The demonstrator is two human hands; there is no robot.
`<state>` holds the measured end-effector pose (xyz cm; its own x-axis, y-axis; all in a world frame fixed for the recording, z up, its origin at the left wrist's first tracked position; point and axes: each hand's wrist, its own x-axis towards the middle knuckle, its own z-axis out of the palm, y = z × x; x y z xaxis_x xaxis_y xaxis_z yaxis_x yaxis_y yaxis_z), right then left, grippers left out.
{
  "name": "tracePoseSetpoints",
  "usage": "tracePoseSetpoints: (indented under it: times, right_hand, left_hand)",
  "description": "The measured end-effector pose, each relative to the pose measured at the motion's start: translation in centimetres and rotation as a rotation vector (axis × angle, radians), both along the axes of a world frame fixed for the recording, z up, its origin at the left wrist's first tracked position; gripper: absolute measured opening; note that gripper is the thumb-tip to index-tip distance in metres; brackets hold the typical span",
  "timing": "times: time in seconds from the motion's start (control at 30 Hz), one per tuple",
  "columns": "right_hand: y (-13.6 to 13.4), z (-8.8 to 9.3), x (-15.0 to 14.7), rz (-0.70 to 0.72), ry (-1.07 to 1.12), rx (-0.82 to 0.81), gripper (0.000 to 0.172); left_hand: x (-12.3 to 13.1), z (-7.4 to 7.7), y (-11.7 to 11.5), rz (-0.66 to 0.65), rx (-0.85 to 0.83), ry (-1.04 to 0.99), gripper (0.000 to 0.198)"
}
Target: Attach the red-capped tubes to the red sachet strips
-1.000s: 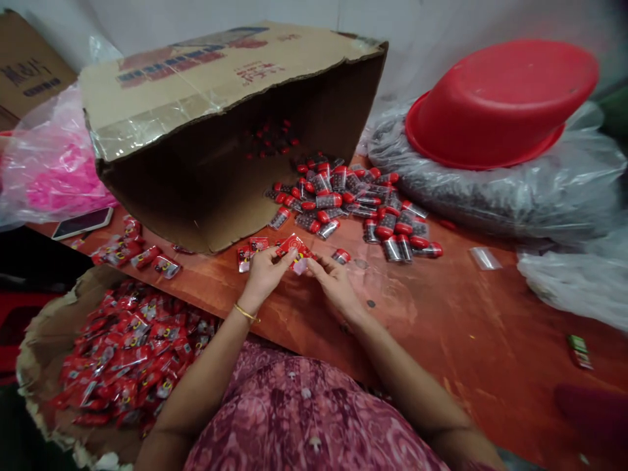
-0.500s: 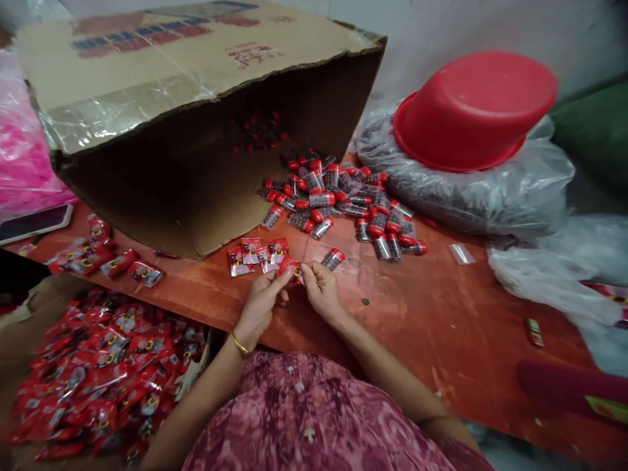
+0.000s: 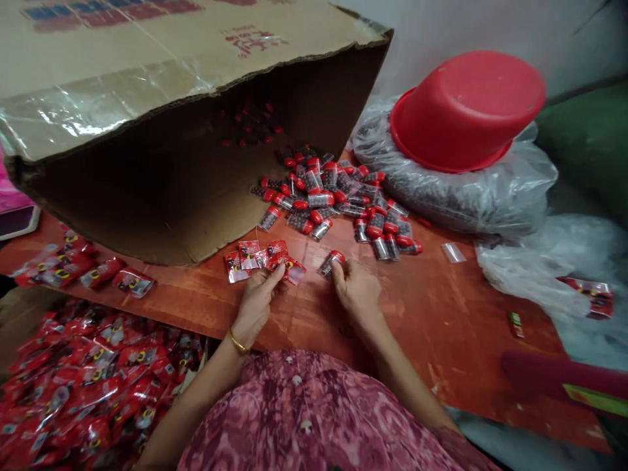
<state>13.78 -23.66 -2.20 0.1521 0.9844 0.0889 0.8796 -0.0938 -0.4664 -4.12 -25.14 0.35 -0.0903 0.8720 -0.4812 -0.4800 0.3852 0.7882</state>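
On the table (image 3: 441,314), left hand (image 3: 256,297) pinches a red packet (image 3: 293,269); right hand (image 3: 357,284) grips a vial (image 3: 330,263) lying diagonally.

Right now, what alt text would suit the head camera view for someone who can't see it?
A person's left hand holds a red packet while the right hand touches a red-capped vial on an orange table. Behind lie a vial pile, a tipped cardboard box and a red basin.

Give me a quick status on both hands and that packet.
Left hand pinching red packet at table edge. Right hand fingertips on a red-capped vial, grip unclear. Vial pile and cardboard box just beyond.
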Motion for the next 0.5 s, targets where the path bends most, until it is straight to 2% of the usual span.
tracePoseSetpoints:
  times: [0.1, 0.27, 0.37, 0.5]
  right_hand:
    - [0.8, -0.9, 1.0, -0.067, -0.173, -0.106, 0.047]
    - [1.5, -1.7, -0.3, 0.075, -0.169, -0.024, 0.03]
    - [1.9, -2.0, -0.7, 0.156, 0.032, 0.037, 0.022]
    - [1.4, -1.7, 0.2, 0.132, 0.601, 0.028, 0.019]
  left_hand:
    - [0.2, -0.1, 0.6, -0.042, 0.017, -0.028, 0.04]
    - [0.7, 0.0, 1.3, -0.081, -0.007, -0.083, 0.039]
    - [0.5, 0.2, 1.7, -0.078, -0.016, -0.07, 0.039]
    - [0.2, 0.3, 2.3, -0.027, -0.053, -0.021, 0.042]
